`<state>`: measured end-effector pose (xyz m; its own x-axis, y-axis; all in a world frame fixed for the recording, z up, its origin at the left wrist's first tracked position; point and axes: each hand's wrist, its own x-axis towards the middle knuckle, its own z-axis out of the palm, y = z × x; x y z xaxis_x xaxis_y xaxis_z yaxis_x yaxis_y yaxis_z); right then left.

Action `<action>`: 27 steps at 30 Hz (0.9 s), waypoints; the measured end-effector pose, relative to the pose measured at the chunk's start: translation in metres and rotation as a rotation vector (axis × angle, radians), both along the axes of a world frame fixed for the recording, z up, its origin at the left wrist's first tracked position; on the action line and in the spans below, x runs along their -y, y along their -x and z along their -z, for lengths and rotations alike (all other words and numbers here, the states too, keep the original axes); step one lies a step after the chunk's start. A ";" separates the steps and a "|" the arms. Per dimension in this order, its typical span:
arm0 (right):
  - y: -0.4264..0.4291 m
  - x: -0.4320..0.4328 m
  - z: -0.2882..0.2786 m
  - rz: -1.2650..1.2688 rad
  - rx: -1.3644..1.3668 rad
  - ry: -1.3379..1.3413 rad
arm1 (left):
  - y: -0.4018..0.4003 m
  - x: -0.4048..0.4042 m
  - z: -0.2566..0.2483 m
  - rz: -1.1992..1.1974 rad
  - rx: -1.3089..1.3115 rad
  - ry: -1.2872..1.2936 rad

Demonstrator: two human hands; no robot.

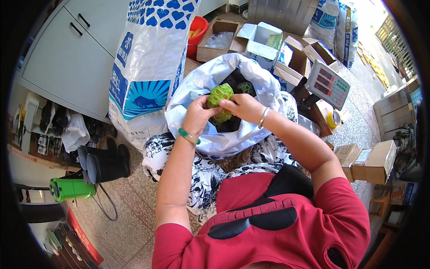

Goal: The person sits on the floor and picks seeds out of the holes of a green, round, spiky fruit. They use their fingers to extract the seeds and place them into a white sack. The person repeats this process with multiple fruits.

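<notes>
Above the mouth of a white woven sack point(183, 97), my left hand point(200, 112) and my right hand point(243, 106) meet, thumbs close together. Both grip a bright green piece riddled with round holes point(220, 92); its exact kind and material I cannot tell. More of the same green lattice point(222, 116) shows below my thumbs, and whether it is one piece with the upper part is hidden. Inside the sack lie dark pieces, one of them a darker green holed piece point(247, 88). The sack stands between my knees with its rim rolled outward.
A tall printed feed sack point(147, 67) stands at the left, beside white cabinets point(87, 57). Several cardboard boxes point(215, 38) and a red bucket point(198, 27) line the far side. At the right is a weighing scale's display point(327, 84). Black boots point(107, 164) stand at the left.
</notes>
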<state>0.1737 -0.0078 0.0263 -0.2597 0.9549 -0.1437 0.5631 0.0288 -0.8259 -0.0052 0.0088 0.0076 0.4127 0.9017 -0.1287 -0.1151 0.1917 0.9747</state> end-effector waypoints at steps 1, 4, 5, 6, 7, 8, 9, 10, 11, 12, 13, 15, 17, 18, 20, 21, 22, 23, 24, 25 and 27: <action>0.001 0.000 0.000 -0.037 0.133 -0.126 | 0.001 0.000 0.001 0.014 0.010 0.015; 0.000 0.002 -0.006 -0.159 0.245 -0.251 | 0.007 -0.003 0.003 0.070 0.087 0.133; -0.002 0.003 -0.007 -0.202 0.234 -0.250 | 0.009 -0.004 0.002 0.100 0.088 0.155; -0.007 0.003 -0.008 -0.252 0.213 -0.259 | 0.010 -0.005 0.000 0.134 0.089 0.175; -0.010 0.005 -0.007 -0.237 0.067 -0.144 | 0.009 -0.005 -0.002 0.167 0.090 0.196; -0.012 0.006 -0.004 -0.221 -0.079 -0.029 | 0.008 -0.004 -0.004 0.152 0.098 0.227; -0.014 0.007 -0.003 -0.206 -0.224 0.085 | 0.008 -0.003 -0.007 0.134 0.106 0.256; -0.018 0.007 -0.014 -0.167 -0.312 0.346 | 0.007 -0.002 -0.009 0.115 0.115 0.286; -0.025 0.005 -0.011 -0.170 -0.525 0.417 | 0.007 -0.003 -0.008 0.077 0.130 0.282; -0.030 0.002 -0.007 -0.172 -0.742 0.486 | 0.005 -0.004 -0.007 0.040 0.142 0.278; -0.033 0.000 -0.004 -0.173 -0.959 0.553 | 0.003 -0.004 -0.007 0.002 0.154 0.273; -0.028 0.000 -0.007 0.006 -1.101 0.547 | 0.000 -0.003 -0.005 -0.055 0.110 0.183; -0.023 -0.008 -0.005 0.026 -0.998 0.503 | 0.001 -0.005 0.003 -0.114 0.023 0.121; -0.018 -0.008 0.002 0.028 -0.747 0.195 | 0.000 -0.005 0.003 -0.115 0.019 0.125; -0.005 -0.007 0.015 0.031 -0.212 -0.402 | -0.002 -0.005 0.001 -0.113 0.013 0.126; -0.001 -0.005 0.013 0.014 -0.132 -0.508 | -0.001 -0.004 0.000 -0.123 -0.007 0.108; 0.002 -0.002 0.008 -0.003 -0.051 -0.613 | -0.001 -0.003 -0.001 -0.132 -0.027 0.089; 0.005 -0.001 0.006 -0.020 0.030 -0.718 | 0.000 -0.002 -0.001 -0.142 -0.047 0.070; 0.006 0.000 0.007 -0.033 0.041 -0.735 | -0.001 -0.002 0.000 -0.140 -0.152 -0.010; 0.006 0.000 0.008 -0.045 0.091 -0.742 | -0.001 -0.001 0.002 -0.139 -0.257 -0.090; 0.007 0.000 0.012 -0.069 0.190 -0.752 | -0.001 -0.001 0.007 -0.149 -0.379 -0.194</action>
